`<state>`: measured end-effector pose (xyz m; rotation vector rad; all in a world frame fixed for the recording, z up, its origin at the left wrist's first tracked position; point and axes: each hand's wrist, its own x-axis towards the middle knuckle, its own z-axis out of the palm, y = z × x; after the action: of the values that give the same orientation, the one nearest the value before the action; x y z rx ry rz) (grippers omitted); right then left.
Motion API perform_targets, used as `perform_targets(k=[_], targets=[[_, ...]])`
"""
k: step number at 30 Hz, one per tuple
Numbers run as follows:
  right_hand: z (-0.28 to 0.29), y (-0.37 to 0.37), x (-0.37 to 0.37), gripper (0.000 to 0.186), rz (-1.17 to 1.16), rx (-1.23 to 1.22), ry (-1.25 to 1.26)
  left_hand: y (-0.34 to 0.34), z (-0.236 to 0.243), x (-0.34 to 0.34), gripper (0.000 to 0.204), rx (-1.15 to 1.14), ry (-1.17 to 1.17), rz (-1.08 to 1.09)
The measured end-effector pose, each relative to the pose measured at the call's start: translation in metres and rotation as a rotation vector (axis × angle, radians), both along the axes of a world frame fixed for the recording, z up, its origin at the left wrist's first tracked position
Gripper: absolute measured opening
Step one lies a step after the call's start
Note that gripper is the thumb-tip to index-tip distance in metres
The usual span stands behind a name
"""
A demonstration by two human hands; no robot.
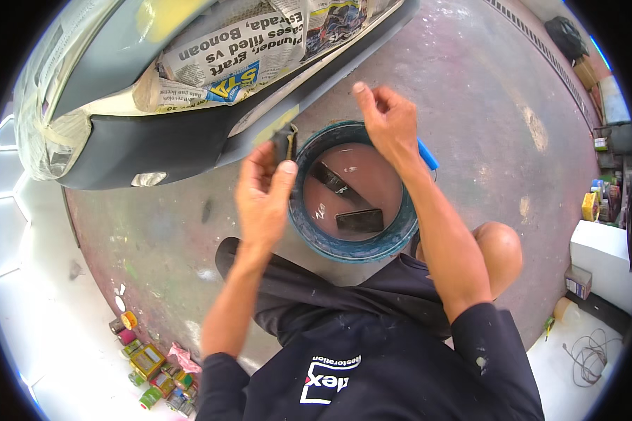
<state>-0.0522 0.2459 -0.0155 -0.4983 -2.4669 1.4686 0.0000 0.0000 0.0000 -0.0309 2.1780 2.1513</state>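
Looking over the grey floor [491,182], we find a large dark panel [182,144] masked with newspaper [235,42] far left and, nearer, a round teal bucket [330,247] of murky pinkish water [372,168]. Our right hand [393,123] is half-curled over its far right rim, whether holding anything we cannot tell, and our left hand [261,200] is just left of it. Two dark slabs [359,221] lie in the water; a folded dark piece [285,144], near the panel, is pinched in that left hand.

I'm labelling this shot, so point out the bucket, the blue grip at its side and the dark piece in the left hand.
Bucket [350,250]: head view, on its near rim.
Blue grip [428,154]: head view, mid-length.
Dark piece [284,145]: head view, on its visible face.
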Motion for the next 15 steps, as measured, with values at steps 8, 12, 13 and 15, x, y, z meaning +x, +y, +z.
perform_targets(k=[8, 12, 13, 15], targets=[[-0.058, -0.032, 0.057, 0.054, 0.343, -0.544, -0.471, 0.083, -0.097, 0.048, 0.054, -0.135, -0.116, -0.013], [-0.15, 0.002, 0.044, 0.058, 0.365, -0.156, -0.656, 0.129, -0.178, 0.03, 0.098, -0.204, -0.866, 0.28], [-0.176, 0.001, 0.03, 0.059, 0.353, -0.104, -0.658, 0.135, -0.186, 0.014, 0.101, -0.252, -0.955, 0.396], [-0.215, -0.048, 0.056, 0.062, 0.388, 0.09, -0.651, 0.118, -0.262, 0.035, 0.103, -0.117, -1.04, 0.557]])
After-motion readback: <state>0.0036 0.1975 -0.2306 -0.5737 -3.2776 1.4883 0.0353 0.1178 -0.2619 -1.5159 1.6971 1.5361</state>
